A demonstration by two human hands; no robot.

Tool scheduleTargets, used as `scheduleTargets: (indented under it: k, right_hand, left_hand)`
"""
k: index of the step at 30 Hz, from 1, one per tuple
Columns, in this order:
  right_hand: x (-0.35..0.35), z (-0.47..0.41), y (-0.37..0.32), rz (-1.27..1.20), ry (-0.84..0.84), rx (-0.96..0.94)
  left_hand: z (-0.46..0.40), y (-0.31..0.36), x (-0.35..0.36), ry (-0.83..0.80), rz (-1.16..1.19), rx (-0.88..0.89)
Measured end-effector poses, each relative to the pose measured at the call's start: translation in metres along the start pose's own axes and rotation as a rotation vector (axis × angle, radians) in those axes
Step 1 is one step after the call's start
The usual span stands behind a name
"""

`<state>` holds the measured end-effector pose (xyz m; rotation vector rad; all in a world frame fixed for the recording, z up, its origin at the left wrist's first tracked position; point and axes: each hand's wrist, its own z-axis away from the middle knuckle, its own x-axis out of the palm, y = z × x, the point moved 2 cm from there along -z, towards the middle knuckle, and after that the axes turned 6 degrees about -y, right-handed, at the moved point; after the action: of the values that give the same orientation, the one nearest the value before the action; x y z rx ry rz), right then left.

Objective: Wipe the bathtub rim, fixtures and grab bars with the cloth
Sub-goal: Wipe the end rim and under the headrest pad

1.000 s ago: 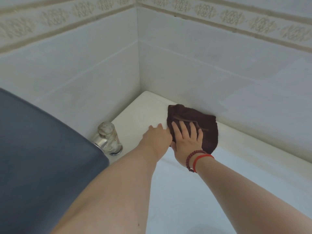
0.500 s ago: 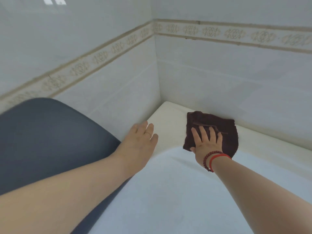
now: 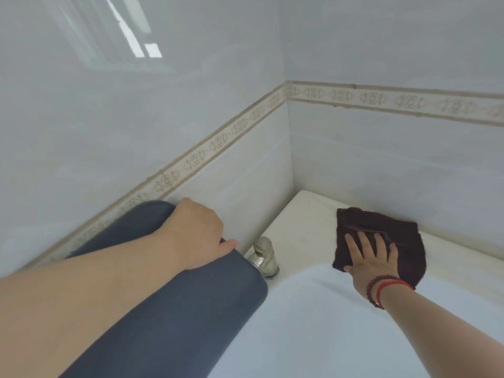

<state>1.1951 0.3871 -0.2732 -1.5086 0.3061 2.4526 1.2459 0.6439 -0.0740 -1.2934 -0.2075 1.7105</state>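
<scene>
my right hand (image 3: 371, 257) lies flat with fingers spread, pressing the dark brown folded cloth (image 3: 381, 238) onto the cream-coloured bathtub rim (image 3: 305, 214) near the tiled corner, the far edge of the cloth close against the pale wall tiles (image 3: 381, 170). my left hand (image 3: 199, 233) is curled over the top edge of a dark grey smooth rounded panel (image 3: 169, 309) beside the tub, gripping it as if for support. just past that panel stands a dull, tarnished metal fixture (image 3: 263, 257) on the rim, apart from the cloth and not touched by either hand.

by my reading, the job is in its early or middle stretch: the cloth is at work on the corner section of the rim, but i cannot tell from the surface how much of it is already wiped, since the cream ledge looks faintly stained on both sides of the cloth. the metal fixture looks cloudy and, i judge, not yet wiped. the rim running off to the right remains to be covered. no grab bars are in view, so that part looks to be still ahead.
</scene>
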Motion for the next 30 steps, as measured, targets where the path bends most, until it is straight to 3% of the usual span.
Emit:
scheduleTargets:
  k: [7, 21, 30]
  right_hand:
    - [0.001, -0.001, 0.0, 0.007, 0.017, 0.013]
    - [-0.001, -0.001, -0.001, -0.047, 0.026, 0.027]
    - [-0.029, -0.031, -0.063, -0.089, 0.007, -0.072]
  left_hand:
    - [-0.005, -0.006, -0.004, 0.054, 0.099, -0.034]
    - [-0.011, -0.007, 0.0, 0.109, 0.036, 0.043]
    - [-0.017, -0.007, -0.003, 0.071, 0.16, 0.061]
